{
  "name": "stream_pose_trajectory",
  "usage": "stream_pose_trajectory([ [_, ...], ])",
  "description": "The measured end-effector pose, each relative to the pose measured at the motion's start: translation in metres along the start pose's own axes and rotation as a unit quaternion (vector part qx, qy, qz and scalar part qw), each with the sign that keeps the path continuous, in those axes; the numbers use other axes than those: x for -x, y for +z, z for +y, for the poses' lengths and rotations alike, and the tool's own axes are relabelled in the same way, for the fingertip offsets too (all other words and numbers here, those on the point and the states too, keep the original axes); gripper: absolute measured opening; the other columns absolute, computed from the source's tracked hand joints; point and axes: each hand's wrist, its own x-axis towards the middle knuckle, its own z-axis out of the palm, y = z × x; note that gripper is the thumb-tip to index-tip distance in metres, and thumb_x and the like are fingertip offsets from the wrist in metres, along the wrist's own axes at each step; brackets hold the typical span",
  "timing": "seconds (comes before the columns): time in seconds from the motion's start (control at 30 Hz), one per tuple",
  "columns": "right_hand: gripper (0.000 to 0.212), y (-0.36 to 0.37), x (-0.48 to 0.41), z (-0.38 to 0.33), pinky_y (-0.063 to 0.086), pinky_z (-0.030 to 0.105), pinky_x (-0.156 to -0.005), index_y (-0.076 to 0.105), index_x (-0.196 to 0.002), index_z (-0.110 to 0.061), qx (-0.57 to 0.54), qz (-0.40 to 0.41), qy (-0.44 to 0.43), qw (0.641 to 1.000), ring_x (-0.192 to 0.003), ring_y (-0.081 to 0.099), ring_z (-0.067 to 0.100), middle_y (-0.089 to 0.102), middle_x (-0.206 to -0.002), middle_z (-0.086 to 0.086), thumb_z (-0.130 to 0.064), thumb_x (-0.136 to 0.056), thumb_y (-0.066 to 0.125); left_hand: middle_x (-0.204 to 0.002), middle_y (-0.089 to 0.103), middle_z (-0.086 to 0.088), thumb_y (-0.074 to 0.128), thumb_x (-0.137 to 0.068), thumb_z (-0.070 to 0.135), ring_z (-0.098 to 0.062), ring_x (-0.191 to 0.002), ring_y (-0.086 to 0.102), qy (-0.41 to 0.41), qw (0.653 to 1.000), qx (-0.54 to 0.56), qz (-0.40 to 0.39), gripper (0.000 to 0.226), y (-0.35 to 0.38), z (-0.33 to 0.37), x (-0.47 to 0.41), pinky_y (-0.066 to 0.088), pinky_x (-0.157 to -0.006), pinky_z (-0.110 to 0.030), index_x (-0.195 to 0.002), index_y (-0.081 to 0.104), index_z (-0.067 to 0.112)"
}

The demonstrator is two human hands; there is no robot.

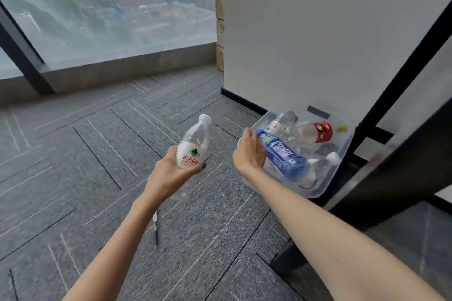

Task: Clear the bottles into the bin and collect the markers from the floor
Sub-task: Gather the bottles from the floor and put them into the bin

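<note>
head | grey carpet (pixel 85 154), window (pixel 102 7) | L hand (pixel 176 168) clamped on clear bottle (pixel 194 144) | R hand (pixel 249 151) grips blue bottle (pixel 283 157) over bin (pixel 342 154)

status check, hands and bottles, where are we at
Left hand grip shut on clear bottle, not yet binned. Right hand on blue bottle over the bin. One marker on the floor. Nothing in the way.

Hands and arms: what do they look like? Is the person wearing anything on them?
Both forearms are bare, with no sleeves, watch or bracelet showing. The left hand has dark green polish on the one fingernail that shows. No nails show on the right hand, and no ring or glove is visible on either hand.
</note>
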Motion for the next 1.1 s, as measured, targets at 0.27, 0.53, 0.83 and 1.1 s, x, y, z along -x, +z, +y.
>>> stream_pose_trajectory([
  [0.27, 0.018, 0.016, 0.044, 0.006, 0.041, 0.03, -0.07, 0.063, -0.106, -0.006, -0.052, -0.147, 0.005, 0.988, -0.098, 0.065, 0.026, 0.067, -0.109, 0.009, -0.004, -0.092, 0.052, -0.105, 0.062, -0.009, 0.069, -0.066, 0.036, -0.023, -0.086, 0.068, -0.023, 0.986, 0.088, -0.141, 0.082, 0.012, 0.047, -0.017, 0.055, -0.067, -0.034, -0.132, 0.024, 0.018],
  [0.53, 0.022, 0.025, 0.062, 0.015, 0.048, 0.03, -0.084, 0.062, -0.111, -0.008, -0.07, -0.188, 0.023, 0.979, -0.105, 0.063, 0.026, 0.065, -0.116, 0.009, -0.008, -0.09, 0.055, -0.123, 0.06, -0.015, 0.075, -0.074, 0.04, -0.025, -0.096, 0.065, 0.094, 0.977, 0.092, -0.165, 0.074, 0.074, 0.163, -0.072, 0.056, -0.083, -0.038, -0.131, 0.033, 0.018],
  [0.83, 0.022, 0.026, 0.066, 0.004, 0.051, 0.034, -0.088, 0.067, -0.107, -0.012, -0.063, -0.218, 0.009, 0.974, -0.107, 0.065, 0.027, 0.068, -0.115, 0.007, -0.011, -0.089, 0.055, -0.136, 0.058, 0.001, 0.054, -0.091, 0.049, -0.021, -0.121, 0.057, 0.2, 0.978, -0.031, -0.049, 0.052, 0.087, 0.16, -0.078, 0.047, -0.101, -0.046, -0.137, 0.049, 0.025],
  [1.1, 0.023, 0.032, 0.083, -0.025, 0.053, 0.037, -0.087, 0.068, -0.105, -0.007, -0.069, -0.237, -0.047, 0.968, -0.104, 0.066, 0.028, 0.07, -0.11, 0.009, -0.009, -0.091, 0.05, -0.086, 0.071, 0.007, 0.057, -0.09, 0.025, -0.012, -0.08, 0.068, 0.122, 0.992, -0.004, 0.006, 0.014, 0.029, 0.053, -0.032, 0.058, -0.078, -0.042, -0.093, 0.07, 0.023],
])
